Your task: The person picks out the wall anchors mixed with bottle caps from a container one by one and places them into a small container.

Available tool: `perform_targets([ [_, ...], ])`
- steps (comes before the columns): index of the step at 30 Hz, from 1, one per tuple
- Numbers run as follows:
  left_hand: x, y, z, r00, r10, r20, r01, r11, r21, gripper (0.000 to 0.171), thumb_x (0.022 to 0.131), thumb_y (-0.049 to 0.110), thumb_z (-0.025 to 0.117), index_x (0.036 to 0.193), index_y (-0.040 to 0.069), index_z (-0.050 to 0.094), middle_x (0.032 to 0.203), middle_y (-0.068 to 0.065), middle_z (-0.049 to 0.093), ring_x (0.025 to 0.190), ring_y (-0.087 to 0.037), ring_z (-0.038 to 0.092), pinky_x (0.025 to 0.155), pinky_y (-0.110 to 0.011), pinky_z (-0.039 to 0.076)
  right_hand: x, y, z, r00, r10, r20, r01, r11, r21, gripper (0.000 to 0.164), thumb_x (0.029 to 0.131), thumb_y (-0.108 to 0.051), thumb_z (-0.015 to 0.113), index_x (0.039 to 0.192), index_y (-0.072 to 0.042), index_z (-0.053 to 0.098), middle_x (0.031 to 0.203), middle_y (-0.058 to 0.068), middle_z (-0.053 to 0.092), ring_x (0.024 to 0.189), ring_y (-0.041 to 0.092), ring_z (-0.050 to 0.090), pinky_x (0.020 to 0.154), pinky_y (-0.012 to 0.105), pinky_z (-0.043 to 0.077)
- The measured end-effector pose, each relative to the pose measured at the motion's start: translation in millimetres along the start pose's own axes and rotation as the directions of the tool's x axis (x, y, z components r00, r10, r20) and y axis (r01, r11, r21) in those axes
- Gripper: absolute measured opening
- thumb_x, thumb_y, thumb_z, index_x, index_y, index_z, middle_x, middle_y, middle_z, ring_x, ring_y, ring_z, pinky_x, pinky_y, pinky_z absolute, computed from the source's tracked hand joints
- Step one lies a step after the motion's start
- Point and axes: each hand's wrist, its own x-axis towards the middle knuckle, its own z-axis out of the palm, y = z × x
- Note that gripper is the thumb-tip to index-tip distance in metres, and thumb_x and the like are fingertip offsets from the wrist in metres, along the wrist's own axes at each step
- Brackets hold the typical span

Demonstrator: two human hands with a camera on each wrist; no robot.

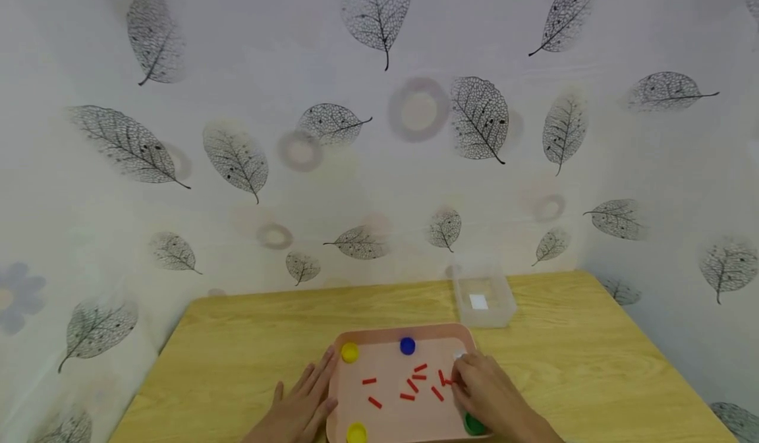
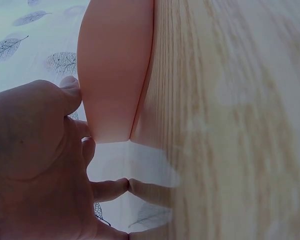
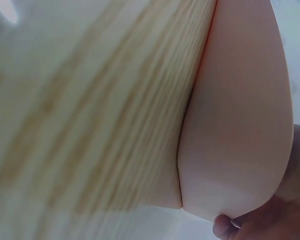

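Note:
A pink tray [image 1: 379, 423] lies on the table with several short red sticks [image 1: 407, 397] scattered over its floor. My left hand [image 1: 299, 403] spreads its fingers at the tray's left side; the left wrist view shows the thumb at the rim and fingertips down on the table. Over the tray's right side, my right hand [image 1: 489, 390] has its fingers curled, and a red stick [image 1: 448, 382] pokes out from the thumb and index fingertips, which pinch it. Another red stick [image 1: 441, 375] lies right beside that one. The right wrist view shows mostly the tray's outer wall [image 3: 235, 110].
Two yellow round caps [image 1: 350, 353] sit at the tray's left corners, a blue cap [image 1: 407, 345] at its far edge. A green cap [image 1: 474, 424] and a white piece [image 1: 459, 355] are partly behind my right hand. A clear plastic box [image 1: 501, 314] stands behind the tray.

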Motion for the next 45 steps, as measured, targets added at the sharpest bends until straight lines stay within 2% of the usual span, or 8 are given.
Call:
perform_targets([
  [9, 3.0, -2.0, 1.6, 1.000, -0.002, 0.004, 0.002, 1.000, 0.003, 0.065, 0.097, 0.062, 0.020, 0.152, 0.036, -0.001, 0.158, 0.010, 0.001, 0.141, -0.035, 0.017, 0.088, -0.082, 0.005, 0.1, 2.1, -0.8, 1.000, 0.005, -0.021, -0.005, 1.000, 0.003, 0.016, 0.078, -0.019, 0.074, 0.071, -0.023, 0.060, 0.068, -0.017, 0.044, 0.062, 0.000, 0.038, 0.056, 0.020, 0.036],
  [13, 3.2, -2.6, 1.4, 1.000, 0.002, 0.017, -0.002, 1.000, 0.004, 0.066, 0.096, 0.063, 0.019, 0.152, 0.035, -0.003, 0.159, 0.009, 0.000, 0.141, -0.036, 0.017, 0.087, -0.083, 0.005, -0.9, 1.3, -5.1, 0.999, 0.014, -0.047, -0.012, 0.999, 0.052, 0.017, 0.080, -0.017, 0.073, 0.072, -0.024, 0.060, 0.070, -0.018, 0.046, 0.064, 0.000, 0.040, 0.058, 0.020, 0.039],
  [17, 2.0, -2.9, 0.7, 1.000, 0.003, 0.021, -0.003, 1.000, 0.009, 0.066, 0.097, 0.063, 0.019, 0.152, 0.034, -0.003, 0.159, 0.006, 0.002, 0.141, -0.037, 0.018, 0.087, -0.083, 0.006, -0.3, 0.2, -13.9, 0.993, 0.120, 0.009, -0.120, 0.975, 0.186, 0.016, 0.084, -0.014, 0.067, 0.075, -0.024, 0.058, 0.072, -0.016, 0.048, 0.068, 0.002, 0.044, 0.059, 0.020, 0.042],
  [21, 0.2, -2.4, 0.1, 1.000, 0.014, 0.018, -0.014, 1.000, 0.005, 0.066, 0.097, 0.061, 0.020, 0.153, 0.032, -0.002, 0.159, 0.006, 0.001, 0.141, -0.036, 0.017, 0.088, -0.082, 0.006, 1.9, -0.1, -24.0, 0.963, 0.259, 0.074, -0.270, 0.925, 0.269, 0.014, 0.085, -0.014, 0.064, 0.079, -0.024, 0.058, 0.074, -0.012, 0.049, 0.071, 0.006, 0.046, 0.059, 0.020, 0.042],
  [26, -0.8, -1.9, -0.7, 1.000, 0.006, 0.022, -0.006, 1.000, -0.002, 0.066, 0.097, 0.061, 0.019, 0.153, 0.032, -0.001, 0.159, 0.006, 0.002, 0.141, -0.036, 0.017, 0.089, -0.082, 0.005, 4.3, 2.4, -34.4, 0.950, 0.308, 0.049, -0.308, 0.899, 0.312, 0.015, 0.085, -0.013, 0.068, 0.078, -0.023, 0.058, 0.076, -0.010, 0.051, 0.072, 0.010, 0.048, 0.061, 0.022, 0.043],
  [33, -1.0, -1.9, 1.1, 1.000, 0.012, 0.027, -0.012, 1.000, -0.009, 0.065, 0.097, 0.062, 0.019, 0.152, 0.035, -0.002, 0.158, 0.010, 0.000, 0.141, -0.036, 0.016, 0.088, -0.082, 0.004, 8.9, 13.5, -47.5, 0.960, 0.221, -0.174, -0.181, 0.958, 0.221, 0.021, 0.080, -0.011, 0.076, 0.081, -0.024, 0.059, 0.077, -0.014, 0.049, 0.071, 0.007, 0.047, 0.063, 0.023, 0.044],
  [38, -2.4, -2.5, 3.5, 0.999, 0.044, 0.007, -0.044, 0.999, -0.004, 0.064, 0.098, 0.059, 0.021, 0.152, 0.034, -0.003, 0.157, 0.014, -0.003, 0.141, -0.034, 0.015, 0.087, -0.083, 0.005, 15.5, 27.3, -54.8, 0.933, 0.102, -0.346, -0.046, 0.985, 0.164, 0.024, 0.077, -0.003, 0.075, 0.080, -0.022, 0.060, 0.076, -0.015, 0.053, 0.070, 0.003, 0.046, 0.060, 0.025, 0.045],
  [45, -3.2, -3.7, 1.6, 0.997, 0.079, 0.007, -0.079, 0.997, -0.007, 0.062, 0.100, 0.054, 0.021, 0.153, 0.030, -0.003, 0.158, 0.011, -0.002, 0.141, -0.036, 0.014, 0.086, -0.083, 0.005, 25.2, 43.8, -61.9, 0.910, 0.061, -0.411, -0.006, 0.991, 0.135, 0.018, 0.078, -0.002, 0.073, 0.081, -0.017, 0.064, 0.077, -0.013, 0.058, 0.068, 0.004, 0.046, 0.058, 0.023, 0.044],
])
